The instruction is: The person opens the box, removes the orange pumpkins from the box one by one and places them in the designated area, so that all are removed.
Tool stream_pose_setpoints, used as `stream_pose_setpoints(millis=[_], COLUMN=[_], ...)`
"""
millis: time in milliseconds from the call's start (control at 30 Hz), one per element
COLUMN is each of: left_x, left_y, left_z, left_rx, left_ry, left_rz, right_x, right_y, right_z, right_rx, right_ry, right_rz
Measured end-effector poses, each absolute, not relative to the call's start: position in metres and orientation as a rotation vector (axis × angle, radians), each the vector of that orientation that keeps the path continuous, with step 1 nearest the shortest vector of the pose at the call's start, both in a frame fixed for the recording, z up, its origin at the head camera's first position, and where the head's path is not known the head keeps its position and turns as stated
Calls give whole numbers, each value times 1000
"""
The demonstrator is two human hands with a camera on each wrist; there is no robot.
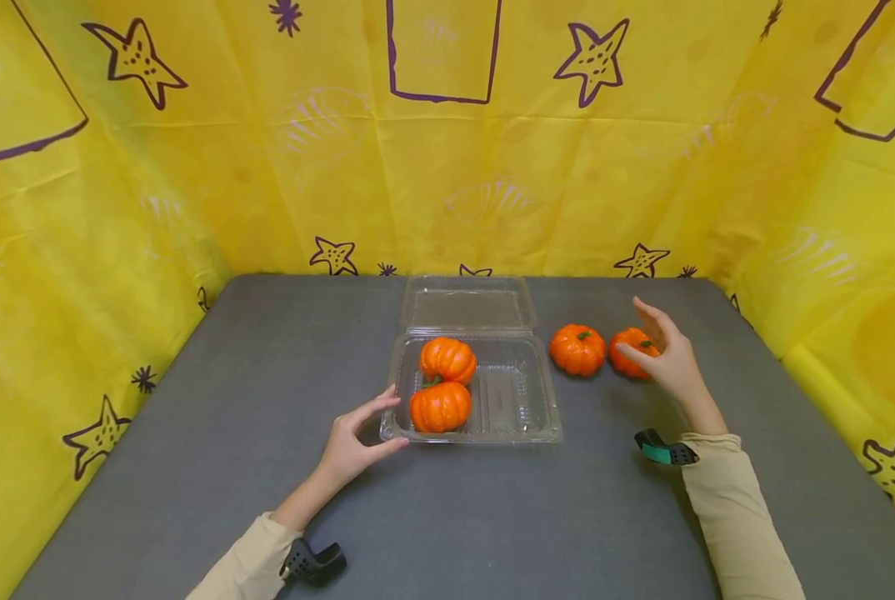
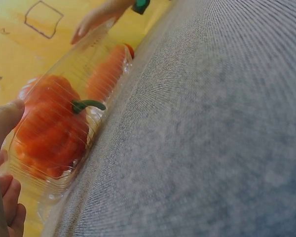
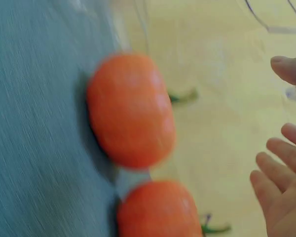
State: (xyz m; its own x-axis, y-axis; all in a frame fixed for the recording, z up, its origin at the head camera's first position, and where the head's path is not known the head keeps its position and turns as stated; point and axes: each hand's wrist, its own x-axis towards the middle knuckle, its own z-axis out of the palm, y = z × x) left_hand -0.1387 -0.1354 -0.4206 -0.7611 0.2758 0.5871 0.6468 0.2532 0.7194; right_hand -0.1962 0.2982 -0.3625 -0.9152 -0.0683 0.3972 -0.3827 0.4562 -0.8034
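Orange and shiny, probably lightweight fakes: a near pumpkin [image 1: 442,408] and a far pumpkin [image 1: 447,360] sit touching in the left half of a clear plastic container [image 1: 498,400], whose lid [image 1: 466,304] lies flipped open behind it on the tabletop [image 1: 192,417]. Two more are off to the right of the container, the closer pumpkin [image 1: 577,351] just beside its wall and the outer pumpkin [image 1: 631,336] a bit further out.

Left hand [image 1: 348,448] has thumb and fingers spread around the container's near-left corner, seems like a light touch. Right hand [image 1: 672,360] is spread too, hovering by the outer pumpkin, right of the container, nothing in its grasp.

Handling-wise, I'm guessing the pumpkins are stiff and that gloss could make them kinda slippery, so I'd go thumb and fingers on opposite sides of the ribbed body. Wouldn't trust the skinny stem [image 1: 584,336] as a handle. Container looks thin and flexy, probably slides easily, so steady it at the rim and don't squeeze.
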Motion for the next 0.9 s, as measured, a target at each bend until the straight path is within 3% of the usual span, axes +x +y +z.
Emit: stream_pose_setpoints(millis=[367,900], left_x=[-138,-138], left_y=[-135,-135], left_z=[-421,-421], left_rx=[-857,-877], left_ry=[-2174,-2167], left_rz=[-1524,-1521], right_x=[-189,-194], right_y=[251,203], right_z=[-356,-367], right_rx=[720,1167], right_ry=[-2328,-2045], right_rz=[1427,1853])
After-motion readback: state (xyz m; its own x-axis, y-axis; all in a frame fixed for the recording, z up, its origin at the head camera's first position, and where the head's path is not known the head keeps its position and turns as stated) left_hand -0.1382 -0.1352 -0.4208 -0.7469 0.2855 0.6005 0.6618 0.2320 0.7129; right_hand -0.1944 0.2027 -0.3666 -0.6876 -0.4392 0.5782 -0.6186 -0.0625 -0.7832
